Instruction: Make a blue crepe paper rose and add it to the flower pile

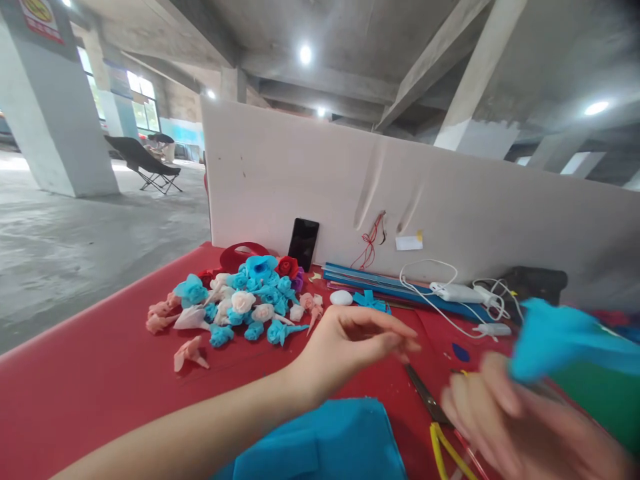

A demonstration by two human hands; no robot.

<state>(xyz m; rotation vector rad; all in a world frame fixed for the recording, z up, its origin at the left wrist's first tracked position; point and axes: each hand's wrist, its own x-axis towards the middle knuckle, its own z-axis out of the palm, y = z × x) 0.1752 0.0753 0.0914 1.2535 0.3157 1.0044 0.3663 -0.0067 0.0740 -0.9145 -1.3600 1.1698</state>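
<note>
Right now the right hand (pixel 505 413), blurred, pinches a blue paper flower (pixel 560 340) above the red worktop (pixel 90 373), seemingly mid-shaping; the left hand (pixel 350 343) hovers open, empty. Steadying the flower likely comes next.

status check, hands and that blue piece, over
Right hand pinching blue paper piece, blurred. Left hand empty, fingers curled, above red table. Scissors lie between hands; paper flower pile lies beyond the left hand.

Red table (pixel 100 373), blue paper flower (pixel 555 337)
</note>
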